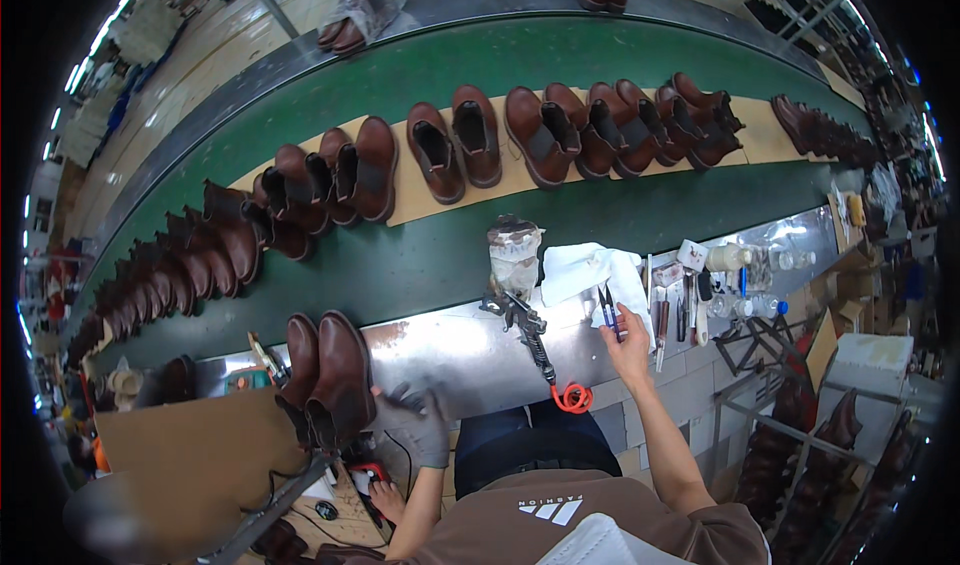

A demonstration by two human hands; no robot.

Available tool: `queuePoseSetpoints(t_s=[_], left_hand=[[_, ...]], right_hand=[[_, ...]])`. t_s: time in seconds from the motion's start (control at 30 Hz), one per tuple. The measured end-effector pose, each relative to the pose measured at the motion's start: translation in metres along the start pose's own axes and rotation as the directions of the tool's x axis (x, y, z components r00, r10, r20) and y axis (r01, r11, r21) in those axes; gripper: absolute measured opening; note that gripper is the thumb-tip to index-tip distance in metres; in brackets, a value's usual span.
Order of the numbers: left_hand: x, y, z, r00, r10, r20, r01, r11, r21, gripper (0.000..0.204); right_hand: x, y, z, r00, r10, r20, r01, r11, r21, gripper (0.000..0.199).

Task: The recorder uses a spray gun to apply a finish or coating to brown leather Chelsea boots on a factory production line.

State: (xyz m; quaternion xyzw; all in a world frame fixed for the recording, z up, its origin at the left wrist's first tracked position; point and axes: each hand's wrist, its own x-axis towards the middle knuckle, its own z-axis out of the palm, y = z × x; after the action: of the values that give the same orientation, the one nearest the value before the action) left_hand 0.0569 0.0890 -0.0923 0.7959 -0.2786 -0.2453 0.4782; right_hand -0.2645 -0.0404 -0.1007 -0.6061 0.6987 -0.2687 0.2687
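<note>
My right hand (629, 343) grips small blue-handled snips (609, 311) with dark pointed tips, over the edge of a white cloth (590, 277) on the metal ledge. A grey glove covers my left hand (420, 423); its fingers are smeared by motion, so their pose cannot be told. That hand is just right of a pair of brown leather ankle boots (341, 370) standing at the ledge's left. Between my hands lies a spray gun (524, 327) with a stained, wrapped cup and a coiled orange hose (572, 398).
Beyond the metal ledge (460, 350), a green conveyor belt (440, 240) carries rows of brown boots (470, 135) on cardboard. Brushes (701, 320) and bottles (768, 305) stand right of the cloth. Another person's bare hand (386, 500) shows at lower left, beside a cardboard sheet (190, 465).
</note>
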Motion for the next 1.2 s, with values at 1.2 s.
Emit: queuePoseSetpoints(t_s=[1.2], left_hand=[[0.047,-0.006,0.125,0.667,-0.567,0.483,0.664,0.746,-0.041,0.035]], right_hand=[[0.098,0.050,-0.042,0.999,-0.027,0.035,0.037,0.944,-0.327,0.030]])
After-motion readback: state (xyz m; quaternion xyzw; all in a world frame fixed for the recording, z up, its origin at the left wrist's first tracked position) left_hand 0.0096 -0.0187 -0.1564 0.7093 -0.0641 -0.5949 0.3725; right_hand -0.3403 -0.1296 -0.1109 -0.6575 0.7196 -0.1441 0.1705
